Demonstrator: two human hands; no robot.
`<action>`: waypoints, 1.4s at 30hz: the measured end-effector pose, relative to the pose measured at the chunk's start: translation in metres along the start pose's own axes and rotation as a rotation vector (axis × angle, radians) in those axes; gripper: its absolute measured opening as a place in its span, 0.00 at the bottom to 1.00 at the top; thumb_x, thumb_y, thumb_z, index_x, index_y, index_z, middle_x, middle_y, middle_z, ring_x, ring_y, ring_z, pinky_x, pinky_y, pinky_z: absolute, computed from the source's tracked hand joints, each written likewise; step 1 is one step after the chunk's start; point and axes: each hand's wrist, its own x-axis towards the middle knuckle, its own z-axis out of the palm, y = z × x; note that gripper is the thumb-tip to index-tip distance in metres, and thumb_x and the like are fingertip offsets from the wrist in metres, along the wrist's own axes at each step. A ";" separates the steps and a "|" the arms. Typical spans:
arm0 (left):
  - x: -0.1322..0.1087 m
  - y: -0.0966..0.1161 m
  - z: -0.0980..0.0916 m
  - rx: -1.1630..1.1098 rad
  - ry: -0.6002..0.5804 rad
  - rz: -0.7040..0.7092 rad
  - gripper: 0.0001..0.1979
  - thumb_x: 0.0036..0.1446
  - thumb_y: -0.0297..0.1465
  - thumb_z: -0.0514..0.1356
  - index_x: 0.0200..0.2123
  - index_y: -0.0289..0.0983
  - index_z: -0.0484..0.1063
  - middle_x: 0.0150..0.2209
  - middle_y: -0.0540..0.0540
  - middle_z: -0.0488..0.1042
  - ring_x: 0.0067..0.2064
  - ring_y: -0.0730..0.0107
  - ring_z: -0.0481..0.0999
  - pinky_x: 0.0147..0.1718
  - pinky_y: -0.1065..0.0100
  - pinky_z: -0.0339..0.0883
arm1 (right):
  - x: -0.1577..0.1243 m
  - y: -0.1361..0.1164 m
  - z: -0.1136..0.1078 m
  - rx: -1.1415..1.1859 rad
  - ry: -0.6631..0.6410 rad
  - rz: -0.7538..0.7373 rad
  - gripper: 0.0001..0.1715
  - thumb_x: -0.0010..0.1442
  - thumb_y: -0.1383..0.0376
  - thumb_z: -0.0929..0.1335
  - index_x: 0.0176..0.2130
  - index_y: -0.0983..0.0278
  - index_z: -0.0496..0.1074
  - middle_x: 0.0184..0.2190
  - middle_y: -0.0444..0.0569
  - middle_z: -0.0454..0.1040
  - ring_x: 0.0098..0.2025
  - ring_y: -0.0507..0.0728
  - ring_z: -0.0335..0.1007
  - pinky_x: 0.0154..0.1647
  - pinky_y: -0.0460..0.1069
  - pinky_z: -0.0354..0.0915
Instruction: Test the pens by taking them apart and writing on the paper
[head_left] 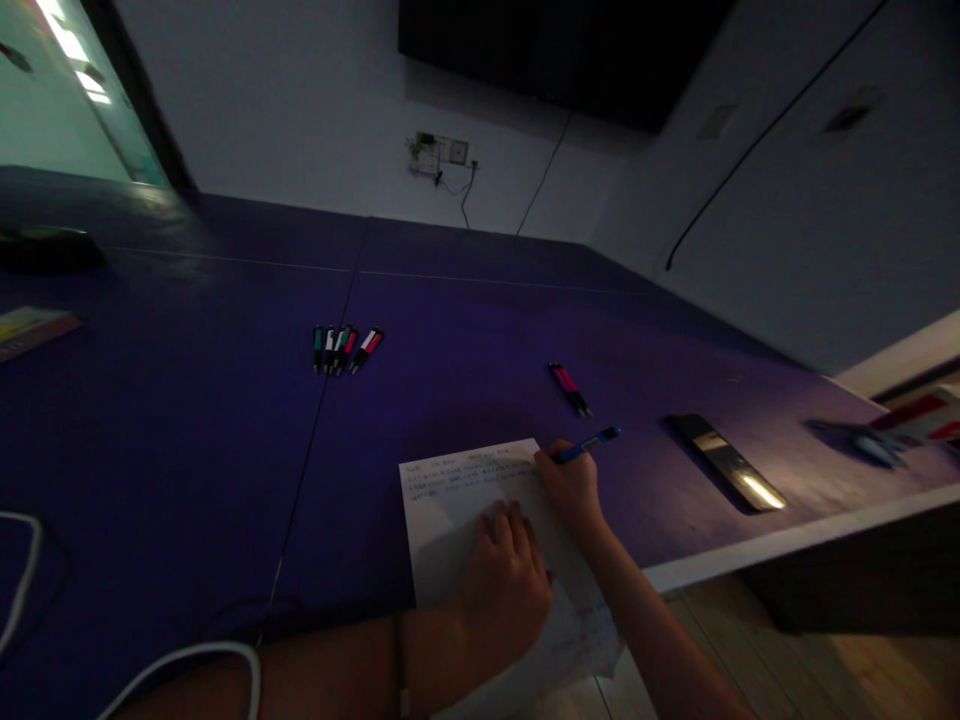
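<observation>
A white sheet of paper [439, 540] with several lines of handwriting across its top lies at the table's near edge. My right hand [576, 490] grips a blue pen [589, 444] over the sheet's upper right corner; the pen's upper end sticks out to the right and its tip is hidden by the fingers. Resting on the middle of the sheet is my left hand [514, 575], palm down, fingers slightly bent and holding nothing. Just beyond the right hand lie pink-and-black pens [570, 388], side by side.
Several green, white and red pens [341, 348] lie together farther back on the purple table [450, 330]. To the right are a dark phone [724, 462] and a greyish tool [862, 440], blurred. A white cable [187, 650] loops at lower left. A box [34, 330] sits far left.
</observation>
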 end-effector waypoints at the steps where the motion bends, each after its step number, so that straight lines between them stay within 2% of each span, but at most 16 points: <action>1: 0.000 0.000 0.001 -0.001 0.002 0.002 0.20 0.53 0.36 0.48 0.40 0.27 0.70 0.43 0.34 0.70 0.44 0.53 0.68 0.37 0.58 0.63 | 0.000 0.000 0.000 0.002 0.003 -0.003 0.10 0.39 0.63 0.60 0.13 0.63 0.55 0.10 0.40 0.54 0.16 0.49 0.49 0.17 0.45 0.49; 17: 0.000 0.000 0.001 0.011 -0.008 0.019 0.20 0.54 0.36 0.47 0.40 0.28 0.70 0.43 0.34 0.69 0.44 0.54 0.68 0.37 0.58 0.63 | 0.001 0.002 0.001 -0.013 0.005 0.000 0.10 0.38 0.62 0.60 0.12 0.63 0.55 0.10 0.40 0.53 0.16 0.49 0.49 0.17 0.45 0.48; 23: -0.002 0.002 0.004 -0.003 0.034 -0.009 0.20 0.53 0.37 0.48 0.39 0.28 0.70 0.43 0.34 0.70 0.44 0.53 0.68 0.37 0.58 0.63 | 0.000 0.003 0.002 -0.034 0.028 -0.007 0.09 0.39 0.63 0.59 0.13 0.63 0.54 0.10 0.39 0.53 0.16 0.48 0.49 0.18 0.45 0.48; 32: 0.000 0.001 0.005 0.011 0.034 -0.011 0.20 0.52 0.37 0.49 0.39 0.29 0.71 0.43 0.35 0.70 0.43 0.53 0.68 0.36 0.57 0.63 | 0.002 0.003 0.002 0.013 0.053 0.003 0.10 0.39 0.65 0.61 0.12 0.63 0.54 0.09 0.38 0.52 0.16 0.47 0.48 0.17 0.45 0.47; 35: -0.001 0.001 0.007 0.015 0.049 -0.026 0.20 0.52 0.37 0.49 0.39 0.29 0.71 0.43 0.35 0.70 0.43 0.53 0.68 0.37 0.57 0.63 | 0.002 0.007 0.000 0.174 0.012 0.102 0.11 0.39 0.66 0.62 0.13 0.63 0.55 0.09 0.37 0.52 0.14 0.47 0.47 0.15 0.44 0.46; 38: -0.001 0.000 0.004 0.017 0.045 0.006 0.20 0.52 0.37 0.49 0.39 0.28 0.71 0.43 0.35 0.70 0.43 0.53 0.68 0.37 0.58 0.62 | 0.003 0.009 -0.003 0.464 -0.019 0.221 0.13 0.42 0.64 0.64 0.14 0.62 0.54 0.08 0.36 0.51 0.12 0.46 0.46 0.12 0.43 0.44; 42: -0.001 0.001 0.003 0.017 0.044 0.002 0.20 0.52 0.37 0.49 0.38 0.28 0.71 0.42 0.34 0.70 0.43 0.53 0.68 0.37 0.58 0.62 | 0.004 0.005 -0.007 0.789 0.033 0.267 0.22 0.42 0.62 0.68 0.14 0.61 0.48 0.08 0.33 0.46 0.11 0.44 0.42 0.11 0.43 0.42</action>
